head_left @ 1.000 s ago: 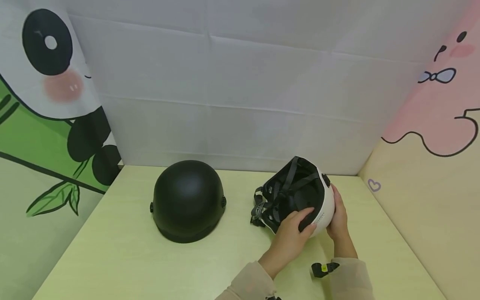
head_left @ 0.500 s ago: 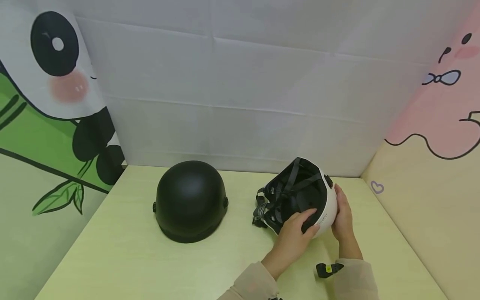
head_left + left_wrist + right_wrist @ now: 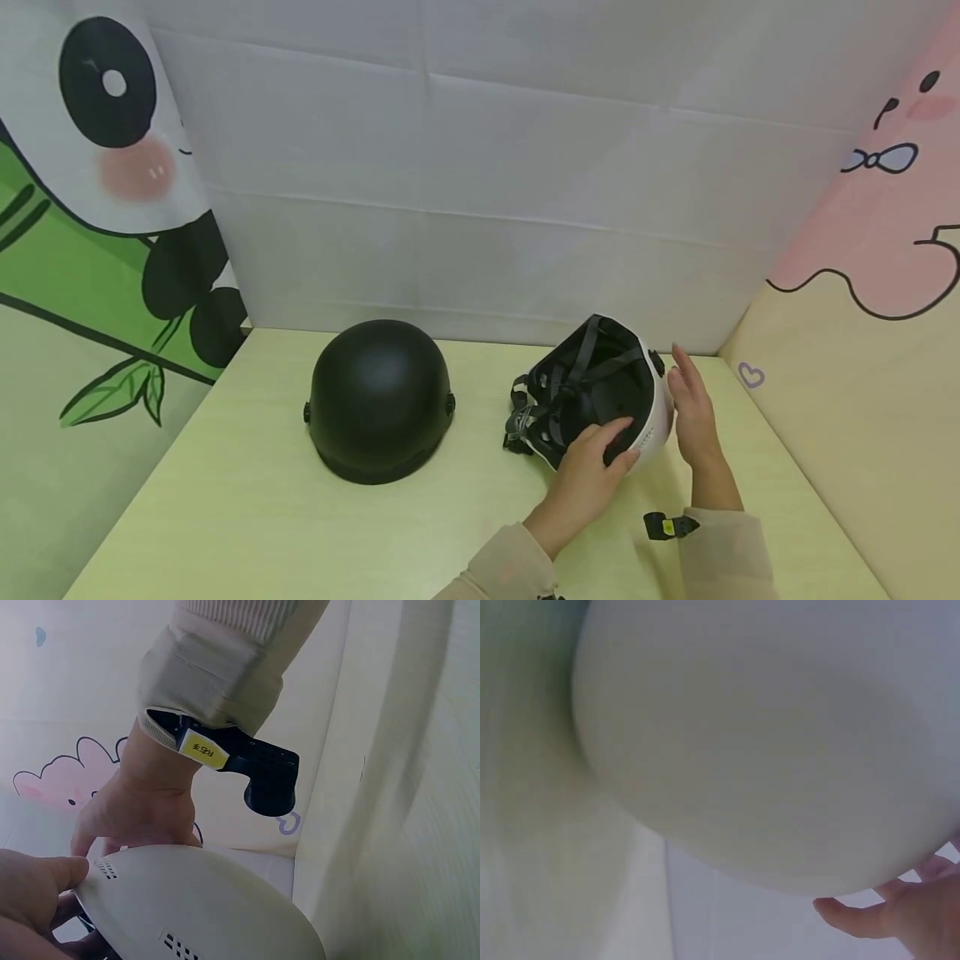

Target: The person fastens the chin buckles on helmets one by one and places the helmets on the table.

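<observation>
A white helmet [image 3: 657, 417] lies tipped over on the table, its black padded inside and straps facing up and left. My left hand [image 3: 588, 471] grips its near rim, thumb and fingers on either side of the edge; the left wrist view shows the same pinch at the rim of the white shell [image 3: 195, 900]. Beside the helmet's right side is my right hand [image 3: 695, 417], fingers straight and pointing away from me. Whether its fingertips touch the shell is hard to tell. The smooth white shell [image 3: 765, 750] fills most of the right wrist view.
A black helmet [image 3: 381, 400] stands dome up on the left part of the pale table [image 3: 315, 533]. Behind rises a light grey backdrop [image 3: 465, 208]. Cartoon-printed walls, such as the pink one [image 3: 847, 242], flank the table on both sides.
My right hand has loosened from the white helmet's side; its fingers are straighter and the wrist has shifted right. The left hand keeps its grip, and both helmets stay in place.
</observation>
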A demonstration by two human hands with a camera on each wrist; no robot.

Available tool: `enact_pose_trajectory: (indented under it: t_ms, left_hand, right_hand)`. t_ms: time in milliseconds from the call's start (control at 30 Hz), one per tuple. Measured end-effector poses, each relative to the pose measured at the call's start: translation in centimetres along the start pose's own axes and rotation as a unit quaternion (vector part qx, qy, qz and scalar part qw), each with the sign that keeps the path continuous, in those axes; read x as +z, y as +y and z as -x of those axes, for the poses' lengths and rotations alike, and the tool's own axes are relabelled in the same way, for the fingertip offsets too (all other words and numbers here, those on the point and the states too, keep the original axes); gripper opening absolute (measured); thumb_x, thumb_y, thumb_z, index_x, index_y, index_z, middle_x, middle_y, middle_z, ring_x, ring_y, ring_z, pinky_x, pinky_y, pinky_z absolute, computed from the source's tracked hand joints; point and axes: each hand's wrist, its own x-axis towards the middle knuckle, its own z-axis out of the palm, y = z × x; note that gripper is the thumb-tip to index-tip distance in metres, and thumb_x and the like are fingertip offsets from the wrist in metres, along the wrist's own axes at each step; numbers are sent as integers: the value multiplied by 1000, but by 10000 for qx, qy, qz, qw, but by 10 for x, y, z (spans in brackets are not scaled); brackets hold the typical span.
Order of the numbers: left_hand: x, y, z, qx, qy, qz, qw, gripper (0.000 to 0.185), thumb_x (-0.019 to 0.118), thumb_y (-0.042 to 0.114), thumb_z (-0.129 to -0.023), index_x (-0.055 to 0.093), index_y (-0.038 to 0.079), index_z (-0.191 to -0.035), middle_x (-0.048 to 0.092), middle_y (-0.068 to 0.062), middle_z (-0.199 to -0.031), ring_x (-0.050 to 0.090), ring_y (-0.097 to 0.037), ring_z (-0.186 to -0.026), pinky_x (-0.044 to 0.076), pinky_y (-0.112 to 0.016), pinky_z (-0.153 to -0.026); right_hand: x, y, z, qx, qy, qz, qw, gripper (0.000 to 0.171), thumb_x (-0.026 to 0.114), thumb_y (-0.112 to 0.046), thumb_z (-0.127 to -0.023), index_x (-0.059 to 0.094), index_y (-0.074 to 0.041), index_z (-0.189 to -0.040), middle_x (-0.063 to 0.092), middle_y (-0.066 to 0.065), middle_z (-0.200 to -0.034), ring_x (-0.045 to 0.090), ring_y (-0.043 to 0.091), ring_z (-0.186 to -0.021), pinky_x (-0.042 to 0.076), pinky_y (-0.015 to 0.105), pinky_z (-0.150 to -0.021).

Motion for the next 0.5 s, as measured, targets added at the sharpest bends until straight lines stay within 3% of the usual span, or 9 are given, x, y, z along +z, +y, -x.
enact_pose_trajectory:
  t_ms: [300,500]
  left_hand:
    - [0,1,-1,217,243,-164,9993,39,56,35,-90,50,32,-128,54,7,-106,52,-6,-93,44,-27,-76]
    - [2,2,2,341,264,-464,9980,38,54,35,-90,50,33,-128,55,9,-105,53,-7,-96,42,-34,-74]
  right_hand:
    - [2,-22,-6,-130,-523,768,9956,56,46,-29,-94,22,-25,-145,16,8,-147,15,36,-130,17,67,-91]
    - [4,-23,-9,-35,-513,1247,9909,60,53,-32,-91,26,-23,-144,22,13,-145,18,38,-129,17,64,-93]
